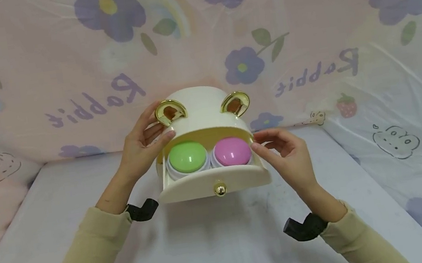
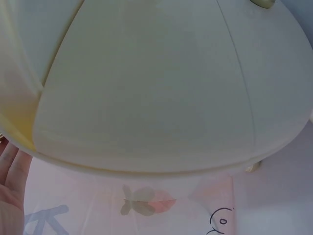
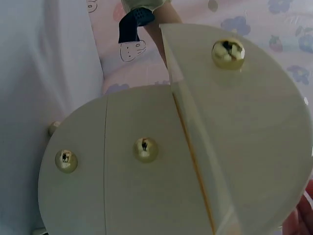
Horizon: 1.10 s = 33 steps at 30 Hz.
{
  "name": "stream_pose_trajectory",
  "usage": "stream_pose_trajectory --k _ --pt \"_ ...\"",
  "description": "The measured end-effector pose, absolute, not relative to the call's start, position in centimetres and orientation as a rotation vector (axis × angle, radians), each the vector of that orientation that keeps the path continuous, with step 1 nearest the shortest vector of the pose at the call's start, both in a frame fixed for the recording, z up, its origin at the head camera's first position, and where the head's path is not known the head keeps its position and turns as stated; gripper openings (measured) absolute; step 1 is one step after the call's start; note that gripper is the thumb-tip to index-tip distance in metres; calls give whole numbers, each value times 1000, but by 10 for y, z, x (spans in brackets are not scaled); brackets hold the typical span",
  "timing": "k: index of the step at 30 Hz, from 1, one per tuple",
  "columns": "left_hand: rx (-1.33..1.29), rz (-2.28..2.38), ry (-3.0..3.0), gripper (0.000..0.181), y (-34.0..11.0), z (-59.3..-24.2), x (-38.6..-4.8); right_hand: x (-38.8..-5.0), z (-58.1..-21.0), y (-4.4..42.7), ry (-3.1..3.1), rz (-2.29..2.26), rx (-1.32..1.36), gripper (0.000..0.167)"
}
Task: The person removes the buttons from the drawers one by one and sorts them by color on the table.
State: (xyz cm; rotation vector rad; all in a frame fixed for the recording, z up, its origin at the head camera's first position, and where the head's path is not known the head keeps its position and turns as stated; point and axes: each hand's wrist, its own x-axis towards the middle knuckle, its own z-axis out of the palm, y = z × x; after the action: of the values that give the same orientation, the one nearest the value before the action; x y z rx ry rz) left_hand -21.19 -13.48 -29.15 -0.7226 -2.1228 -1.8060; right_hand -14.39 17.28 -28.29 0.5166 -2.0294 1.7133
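A cream storage box (image 1: 201,108) with two gold-rimmed ears stands in the middle of the white table, its top drawer (image 1: 186,189) pulled out. Inside that drawer sit a green domed button (image 1: 187,157) and a pink domed button (image 1: 232,151), side by side on white bases. My left hand (image 1: 143,140) holds the box's upper left side, thumb at the front edge and fingers behind the ear. At the drawer's right side, my right hand (image 1: 287,150) pinches the edge with thumb and index finger. Only fingertips of it show in the right wrist view.
Two lower drawers with gold knobs (image 3: 145,150) are closed beneath the open one. The white tabletop (image 1: 226,245) stretches in front of the box. A printed flower-and-rabbit cloth (image 1: 189,58) hangs behind and at the sides.
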Motion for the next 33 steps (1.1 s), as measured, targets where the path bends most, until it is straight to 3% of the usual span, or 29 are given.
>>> stream_pose_trajectory --k 33 --pt "-696 -1829 -2136 72 -135 -290 -211 -167 -265 180 -2756 1087 650 57"
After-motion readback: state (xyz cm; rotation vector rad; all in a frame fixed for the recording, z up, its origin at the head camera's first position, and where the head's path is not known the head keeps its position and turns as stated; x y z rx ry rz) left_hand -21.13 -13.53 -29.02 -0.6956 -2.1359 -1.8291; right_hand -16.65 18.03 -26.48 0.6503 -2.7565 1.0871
